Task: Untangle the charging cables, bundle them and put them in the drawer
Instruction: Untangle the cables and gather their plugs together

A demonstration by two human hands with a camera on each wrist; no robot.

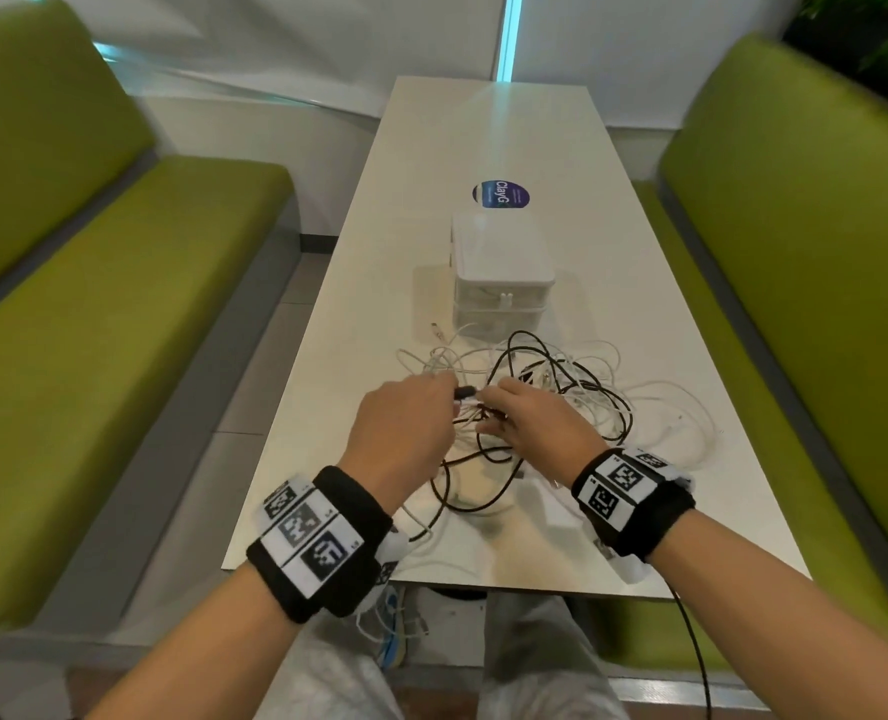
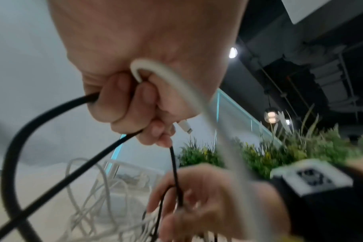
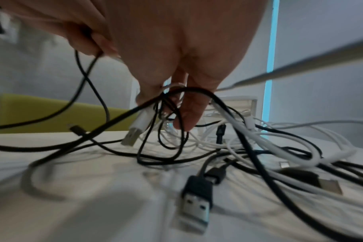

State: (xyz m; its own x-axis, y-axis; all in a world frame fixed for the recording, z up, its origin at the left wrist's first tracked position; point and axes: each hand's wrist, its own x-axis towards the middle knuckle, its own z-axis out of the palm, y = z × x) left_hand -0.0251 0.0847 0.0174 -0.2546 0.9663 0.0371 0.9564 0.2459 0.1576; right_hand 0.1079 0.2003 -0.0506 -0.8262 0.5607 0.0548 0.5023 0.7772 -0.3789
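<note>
A tangle of black and white charging cables [image 1: 551,392] lies on the white table [image 1: 483,127], in front of a small white drawer unit [image 1: 501,262] with its drawers shut. My left hand [image 1: 449,394] grips a black cable [image 2: 58,108] and a white cable [image 2: 176,78] with a small white plug [image 2: 184,126], fingers curled round them. My right hand [image 1: 488,407] is right beside it, fingers hooked into a bunch of black and white strands [image 3: 172,98]. A black USB plug [image 3: 197,198] lies loose on the table below the right wrist.
Green benches stand left [image 1: 120,283] and right [image 1: 795,252] of the narrow table. A round dark sticker [image 1: 500,194] sits behind the drawer unit. Some cable loops reach the table's near edge [image 1: 431,579]. Green plants [image 2: 280,152] line the right side.
</note>
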